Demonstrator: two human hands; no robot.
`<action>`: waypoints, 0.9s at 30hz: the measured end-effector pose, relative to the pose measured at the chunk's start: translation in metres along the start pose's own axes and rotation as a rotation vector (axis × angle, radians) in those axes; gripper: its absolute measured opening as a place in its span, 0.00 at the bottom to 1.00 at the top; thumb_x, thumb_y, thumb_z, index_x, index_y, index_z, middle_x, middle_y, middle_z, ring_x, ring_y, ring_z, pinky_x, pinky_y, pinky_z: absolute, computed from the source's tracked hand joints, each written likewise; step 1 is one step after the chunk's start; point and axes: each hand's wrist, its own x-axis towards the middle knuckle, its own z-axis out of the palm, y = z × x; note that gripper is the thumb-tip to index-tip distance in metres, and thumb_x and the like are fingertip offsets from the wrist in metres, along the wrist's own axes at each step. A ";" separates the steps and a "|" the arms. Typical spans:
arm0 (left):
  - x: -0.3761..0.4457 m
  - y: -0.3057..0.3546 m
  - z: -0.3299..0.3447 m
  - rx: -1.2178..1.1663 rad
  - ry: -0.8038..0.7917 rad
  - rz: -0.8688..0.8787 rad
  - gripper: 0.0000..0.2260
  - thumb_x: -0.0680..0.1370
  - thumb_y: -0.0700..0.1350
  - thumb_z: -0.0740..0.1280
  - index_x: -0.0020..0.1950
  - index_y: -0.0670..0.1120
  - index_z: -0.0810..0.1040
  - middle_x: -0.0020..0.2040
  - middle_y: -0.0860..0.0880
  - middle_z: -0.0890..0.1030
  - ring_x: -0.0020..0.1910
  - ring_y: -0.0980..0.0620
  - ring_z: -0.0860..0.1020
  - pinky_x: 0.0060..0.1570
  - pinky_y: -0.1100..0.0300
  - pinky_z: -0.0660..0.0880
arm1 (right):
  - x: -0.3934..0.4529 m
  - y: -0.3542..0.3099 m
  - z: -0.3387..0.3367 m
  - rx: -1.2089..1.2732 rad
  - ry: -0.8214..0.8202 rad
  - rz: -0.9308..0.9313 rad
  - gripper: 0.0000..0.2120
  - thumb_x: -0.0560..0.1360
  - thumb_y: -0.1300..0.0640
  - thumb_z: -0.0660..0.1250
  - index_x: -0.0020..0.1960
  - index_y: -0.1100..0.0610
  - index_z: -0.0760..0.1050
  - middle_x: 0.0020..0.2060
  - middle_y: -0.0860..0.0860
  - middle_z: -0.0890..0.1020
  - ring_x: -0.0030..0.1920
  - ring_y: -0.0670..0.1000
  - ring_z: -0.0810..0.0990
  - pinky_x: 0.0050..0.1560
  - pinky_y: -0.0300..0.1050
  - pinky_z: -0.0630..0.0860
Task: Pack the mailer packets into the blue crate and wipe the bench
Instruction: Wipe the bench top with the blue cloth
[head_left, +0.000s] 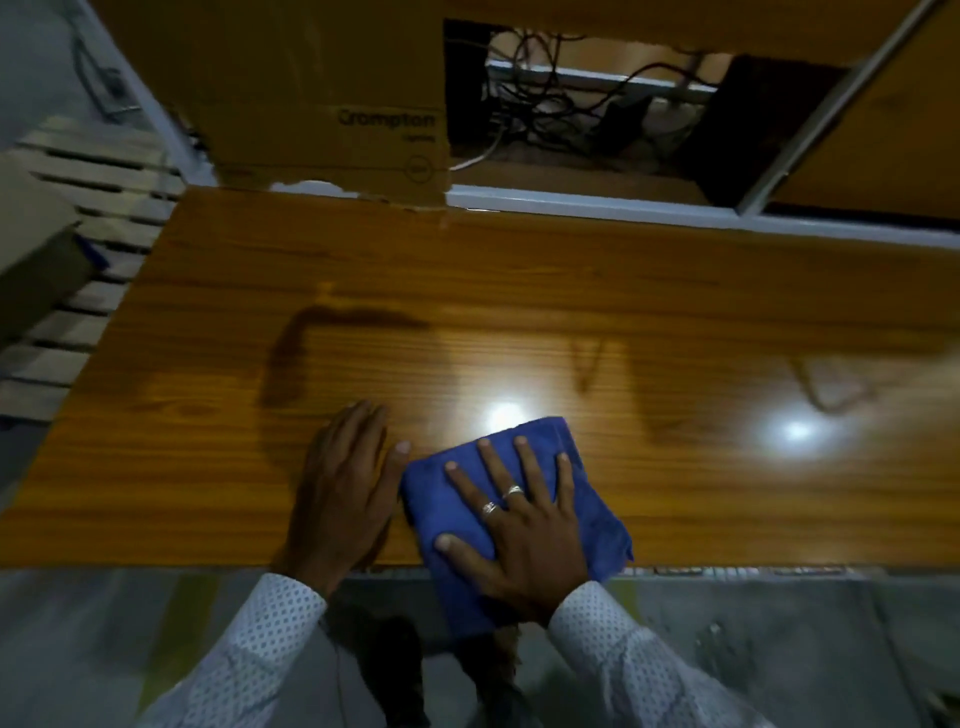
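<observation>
Head camera, looking down: a person's right hand (511, 525) lies flat with fingers spread wide on a folded blue cloth (587, 478), pressing it to the near edge of the wooden counter (519, 291). Part of the cloth hangs over that edge toward the floor. The left hand (345, 488) rests palm-down on the bare wood just beside the cloth's left side, fingers straight and holding nothing. Nearly all the unwiped surface stretches away from the cloth, toward the far edge where a cardboard box (322, 93) stands, and out to both sides; the counter's long axis runs left to right. The right hand, already on the cloth, is the one placed to push it forward or sweep it sideways. No mailer packets or blue crate appear in view, so the packing seems finished or out of sight.
</observation>
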 end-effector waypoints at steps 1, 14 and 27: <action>-0.001 0.006 0.003 -0.012 -0.008 0.029 0.24 0.83 0.55 0.56 0.70 0.41 0.73 0.70 0.42 0.74 0.71 0.45 0.69 0.70 0.46 0.68 | -0.006 0.006 -0.001 -0.005 0.009 0.061 0.35 0.75 0.26 0.51 0.78 0.36 0.53 0.80 0.45 0.56 0.80 0.59 0.50 0.72 0.74 0.49; -0.021 0.083 0.039 0.016 -0.317 0.423 0.21 0.81 0.59 0.57 0.70 0.54 0.75 0.77 0.47 0.66 0.78 0.47 0.60 0.76 0.44 0.57 | -0.042 0.037 -0.026 0.218 0.040 0.689 0.27 0.82 0.38 0.47 0.80 0.38 0.47 0.81 0.47 0.45 0.79 0.55 0.35 0.74 0.66 0.33; -0.021 0.119 0.060 0.083 -0.407 0.465 0.18 0.78 0.49 0.67 0.68 0.56 0.74 0.62 0.54 0.73 0.60 0.53 0.72 0.61 0.55 0.71 | -0.130 0.076 -0.015 1.371 0.624 1.198 0.39 0.70 0.57 0.78 0.74 0.53 0.60 0.57 0.59 0.81 0.56 0.56 0.82 0.48 0.46 0.80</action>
